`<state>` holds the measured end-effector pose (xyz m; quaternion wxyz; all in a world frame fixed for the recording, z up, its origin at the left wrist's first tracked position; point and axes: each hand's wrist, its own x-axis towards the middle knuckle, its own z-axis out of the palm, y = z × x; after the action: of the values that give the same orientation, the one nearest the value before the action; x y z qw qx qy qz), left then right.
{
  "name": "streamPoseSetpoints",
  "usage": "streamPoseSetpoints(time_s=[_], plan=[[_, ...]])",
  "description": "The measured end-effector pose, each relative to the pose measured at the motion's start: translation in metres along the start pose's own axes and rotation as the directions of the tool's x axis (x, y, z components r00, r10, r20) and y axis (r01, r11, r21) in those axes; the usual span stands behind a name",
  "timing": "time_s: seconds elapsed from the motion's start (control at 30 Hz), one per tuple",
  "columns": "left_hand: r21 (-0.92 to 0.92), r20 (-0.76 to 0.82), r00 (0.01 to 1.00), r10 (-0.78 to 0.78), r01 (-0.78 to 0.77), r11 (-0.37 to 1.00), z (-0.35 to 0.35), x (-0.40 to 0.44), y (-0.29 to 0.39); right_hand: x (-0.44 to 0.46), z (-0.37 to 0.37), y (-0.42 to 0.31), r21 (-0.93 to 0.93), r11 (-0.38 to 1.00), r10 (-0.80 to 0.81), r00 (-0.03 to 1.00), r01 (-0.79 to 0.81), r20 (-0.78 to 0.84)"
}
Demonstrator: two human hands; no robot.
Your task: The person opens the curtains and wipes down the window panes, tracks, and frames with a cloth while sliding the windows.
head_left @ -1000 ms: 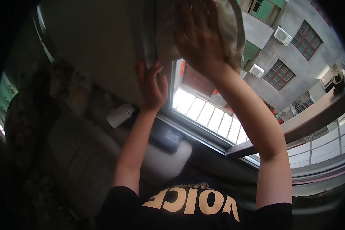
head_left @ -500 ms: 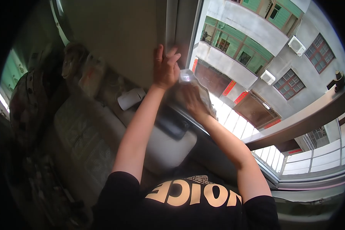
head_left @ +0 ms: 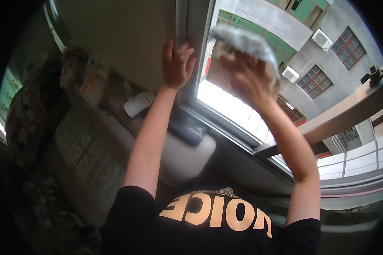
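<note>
My left hand (head_left: 177,69) is raised against the grey window frame (head_left: 198,40), its fingers apart and nothing in it. To its right, my right hand (head_left: 252,80) is spread over a pale greyish cloth (head_left: 253,41) at the window pane (head_left: 227,100). Motion blurs both the cloth and the fingers of that hand. Most of the cloth shows above and to the right of the fingers; the part under the palm is hidden.
A sofa (head_left: 102,144) stands below on the left, with a white roll-like object (head_left: 137,104) and a dark bag-like item (head_left: 188,131) on it. An open sash rail (head_left: 340,114) crosses at right. Outside is a building (head_left: 300,55) with air conditioners.
My right hand has swept the cloth up and to the right, from beside the frame to across the pane. My left hand remains at the frame; the view has shifted slightly.
</note>
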<state>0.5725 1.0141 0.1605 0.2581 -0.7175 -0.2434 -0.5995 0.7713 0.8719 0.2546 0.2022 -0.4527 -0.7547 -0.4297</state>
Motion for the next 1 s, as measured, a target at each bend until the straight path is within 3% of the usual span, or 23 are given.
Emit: streamPoseSetpoints(time_s=[0.03,0.07,0.2,0.33,0.4,0.43,0.47,0.5,0.63,0.67,0.7,0.73,0.83,0.87,0.9,0.97,1.0], plan=[[-0.021,0.024,1.0,-0.006,0.007,1.0,0.0,-0.001,0.0,0.026,-0.032,0.014,-0.053,0.995,0.086,0.996,-0.084,0.037],[-0.026,0.009,1.0,0.005,-0.005,1.0,0.0,-0.001,-0.001,0.041,-0.042,0.031,-0.159,0.975,0.147,0.987,-0.157,-0.07],[-0.023,-0.011,0.999,0.036,-0.036,0.999,0.0,0.002,0.004,0.099,-0.083,0.1,-0.346,0.9,0.074,0.876,-0.265,-0.477],[0.003,-0.019,0.998,0.06,-0.06,0.998,0.001,0.001,0.009,0.079,-0.061,0.081,-0.264,0.95,0.037,0.902,-0.165,-0.431],[0.01,-0.022,0.997,0.067,-0.067,0.998,0.001,0.003,0.015,0.046,-0.046,0.048,-0.151,0.975,0.101,0.927,-0.165,-0.36],[0.01,-0.016,0.998,0.066,-0.066,0.998,0.001,0.002,0.015,0.02,-0.027,0.039,-0.199,0.973,0.075,0.972,-0.12,-0.221],[0.012,-0.013,0.998,0.064,-0.064,0.998,0.002,0.003,0.016,-0.003,-0.012,0.019,-0.13,0.983,0.11,0.986,-0.126,-0.125],[0.008,-0.017,0.998,0.063,-0.062,0.998,0.002,0.002,0.016,-0.021,0.005,0.004,-0.071,0.996,0.034,0.977,-0.05,-0.208],[0.035,-0.033,0.997,0.07,-0.069,0.997,0.006,0.002,0.019,-0.13,0.059,-0.046,0.316,0.945,0.034,0.985,-0.087,0.17],[0.052,-0.03,0.997,0.069,-0.067,0.996,0.007,0.001,0.019,-0.172,0.09,-0.052,0.269,0.963,-0.104,0.957,0.028,0.272],[0.051,-0.039,0.997,0.068,-0.066,0.996,0.008,0.0,0.018,-0.188,0.091,-0.053,0.11,0.971,-0.238,0.899,0.212,0.369],[0.039,-0.025,0.998,0.051,-0.05,0.998,0.008,-0.002,0.017,-0.196,0.082,-0.054,0.064,0.949,-0.306,0.86,0.308,0.408],[0.027,-0.019,0.999,0.038,-0.038,0.999,0.009,-0.002,0.013,-0.209,0.064,-0.037,0.02,0.916,-0.368,0.817,0.402,0.445],[0.032,-0.018,0.999,0.04,-0.04,0.999,0.009,-0.003,0.012,-0.214,0.057,-0.031,0.241,0.961,-0.24,0.839,0.134,0.488],[0.028,-0.016,0.999,0.039,-0.039,0.999,0.009,-0.003,0.011,-0.21,0.044,-0.025,0.429,0.89,-0.107,0.846,-0.152,0.522],[0.01,-0.012,0.999,0.034,-0.034,0.999,0.005,-0.001,0.012,-0.162,-0.002,-0.003,0.454,0.837,0.185,0.939,-0.305,0.289],[0.055,-0.022,0.997,0.068,-0.066,0.996,0.001,0.005,0.015,-0.14,-0.018,0.011,0.328,0.918,0.189,0.972,-0.224,0.137]])
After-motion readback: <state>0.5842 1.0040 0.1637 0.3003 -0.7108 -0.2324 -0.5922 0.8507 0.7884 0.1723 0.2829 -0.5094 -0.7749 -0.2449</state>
